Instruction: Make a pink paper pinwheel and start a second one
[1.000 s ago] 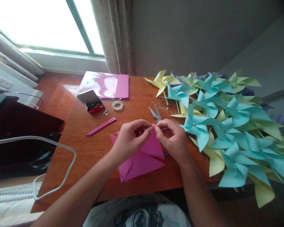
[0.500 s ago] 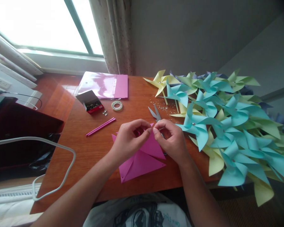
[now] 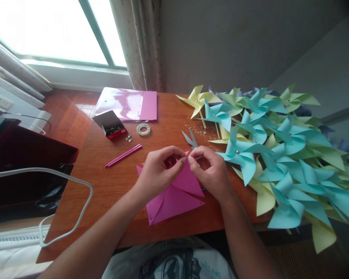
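Note:
Both hands meet above a cut pink paper sheet (image 3: 176, 199), fingertips nearly touching. My left hand (image 3: 164, 164) is closed in a pinch of thumb and fingers. Facing it, my right hand (image 3: 209, 168) pinches too. Whatever lies between the fingertips is too small to make out. The paper lies flat on the table, slit from its corners toward the middle, with small holes near some tips. Partly hidden behind my right hand are scissors (image 3: 190, 139), their blades spread and pointing away from me.
Left on the wooden table (image 3: 104, 197) are two pink sticks (image 3: 123, 155), a tape roll (image 3: 143, 130), an open box (image 3: 113, 126) of small metal pieces and pink sheets (image 3: 149, 106) in a clear sleeve. Many paper pinwheels (image 3: 287, 199) cover the right side. A white cable (image 3: 87, 201) crosses at left.
Almost nothing differs. Both hands hold the same pinch over the pink paper, and the view has shifted very slightly.

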The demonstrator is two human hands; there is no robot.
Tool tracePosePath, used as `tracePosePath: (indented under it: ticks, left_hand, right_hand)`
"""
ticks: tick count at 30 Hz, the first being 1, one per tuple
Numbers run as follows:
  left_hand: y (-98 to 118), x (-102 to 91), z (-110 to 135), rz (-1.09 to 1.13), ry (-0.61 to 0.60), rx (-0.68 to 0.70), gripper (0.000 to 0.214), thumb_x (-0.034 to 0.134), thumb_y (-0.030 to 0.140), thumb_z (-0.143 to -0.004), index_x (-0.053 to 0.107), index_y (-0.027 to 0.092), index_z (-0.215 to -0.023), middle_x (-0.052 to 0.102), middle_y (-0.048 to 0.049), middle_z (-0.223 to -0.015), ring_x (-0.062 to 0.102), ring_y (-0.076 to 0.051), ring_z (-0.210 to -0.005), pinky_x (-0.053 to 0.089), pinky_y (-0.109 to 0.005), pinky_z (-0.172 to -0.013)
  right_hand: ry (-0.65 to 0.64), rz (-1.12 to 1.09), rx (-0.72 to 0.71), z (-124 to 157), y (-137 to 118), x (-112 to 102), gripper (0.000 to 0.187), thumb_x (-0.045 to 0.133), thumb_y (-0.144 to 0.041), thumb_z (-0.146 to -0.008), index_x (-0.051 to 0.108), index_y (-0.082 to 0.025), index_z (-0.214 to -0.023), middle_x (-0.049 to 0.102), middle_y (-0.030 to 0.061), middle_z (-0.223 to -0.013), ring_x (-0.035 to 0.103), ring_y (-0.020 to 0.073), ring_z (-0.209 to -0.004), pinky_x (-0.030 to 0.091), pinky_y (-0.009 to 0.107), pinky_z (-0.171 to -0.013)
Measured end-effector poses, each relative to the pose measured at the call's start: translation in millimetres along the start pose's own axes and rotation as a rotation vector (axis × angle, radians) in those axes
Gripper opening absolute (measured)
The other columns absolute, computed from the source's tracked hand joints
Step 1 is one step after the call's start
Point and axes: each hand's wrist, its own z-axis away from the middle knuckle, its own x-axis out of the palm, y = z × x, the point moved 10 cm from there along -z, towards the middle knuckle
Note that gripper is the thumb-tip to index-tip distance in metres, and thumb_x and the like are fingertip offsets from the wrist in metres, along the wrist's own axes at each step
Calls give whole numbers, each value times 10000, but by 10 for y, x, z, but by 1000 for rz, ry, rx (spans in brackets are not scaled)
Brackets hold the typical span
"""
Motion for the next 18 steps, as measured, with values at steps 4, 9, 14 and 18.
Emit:
tracePosePath:
  ticks: [4, 9, 14, 18]
  left_hand:
    - [16, -10, 2, -41, 6, 31, 120, 629, 230, -873, 689, 132, -839, 643, -11, -687, 502, -101, -603, 381, -215, -549]
    - [78, -51, 20, -110, 60, 99, 88, 631, 185, -860, 690, 142, -811, 613, 18, -638, 459, -79, -560, 365, -202, -534]
    - [73, -39, 14, -77, 61, 88, 90, 633, 199, -864, 679, 140, -814, 623, 11, -652, 470, -83, -556, 359, -208, -518]
    - [63, -25, 10, -55, 42, 75, 95, 643, 206, -860, 684, 133, -814, 632, 2, -665, 474, -85, -562, 364, -211, -522]
  right_hand:
    - [5, 38, -56, -2, -64, -4, 98, 607, -160, -872, 614, -226, -800, 639, -4, -786, 610, 160, -723, 497, 277, -651]
    - [25, 122, -202, 14, -205, -10, 109, 610, -137, -872, 612, -218, -799, 623, -12, -777, 581, 144, -694, 481, 280, -662]
    - [39, 94, -168, 13, -168, -23, 110, 620, -136, -880, 616, -213, -802, 632, -9, -789, 587, 139, -708, 472, 266, -646]
    - [46, 45, -119, 8, -132, -33, 100, 629, -137, -879, 627, -204, -805, 645, -9, -796, 601, 132, -712, 476, 252, -644]
